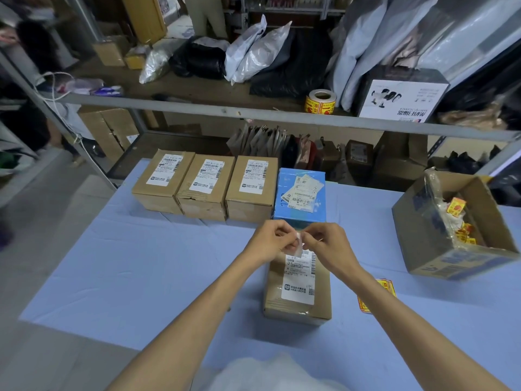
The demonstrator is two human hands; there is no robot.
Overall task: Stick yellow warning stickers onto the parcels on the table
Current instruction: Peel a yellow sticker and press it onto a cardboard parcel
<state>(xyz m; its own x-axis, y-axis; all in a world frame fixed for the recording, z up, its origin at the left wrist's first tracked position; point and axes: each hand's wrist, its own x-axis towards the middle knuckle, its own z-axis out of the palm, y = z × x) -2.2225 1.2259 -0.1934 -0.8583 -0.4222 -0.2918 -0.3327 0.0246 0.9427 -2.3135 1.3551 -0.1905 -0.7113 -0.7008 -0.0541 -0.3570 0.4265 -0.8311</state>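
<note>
Since the far edge of the table [112, 263] carries a row of parcels, we begin at its left: three brown boxes [204, 187] stand touching side by side, each with a white label on top, and a blue box [300, 193] closes the row on their right. None shows a yellow sticker yet. Nearer the middle of the table our left hand [269, 241] and right hand [327, 242] meet fingertip to fingertip, both pinching a small pale slip [298, 245]. We take it for a sticker being parted from its backing, though no yellow face shows. Just under the hands, reaching toward the near edge, lies the brown parcel [297, 289]. Its long axis runs from far edge to near edge, and its far end sits right beneath the slip. The coming move therefore looks like a short drop downward and toward us, with both hands about equally near. Beside the right forearm a few loose yellow stickers [377, 294] lie on the table, and an open carton [417, 227] holding more yellow scraps stands at the right edge.
</note>
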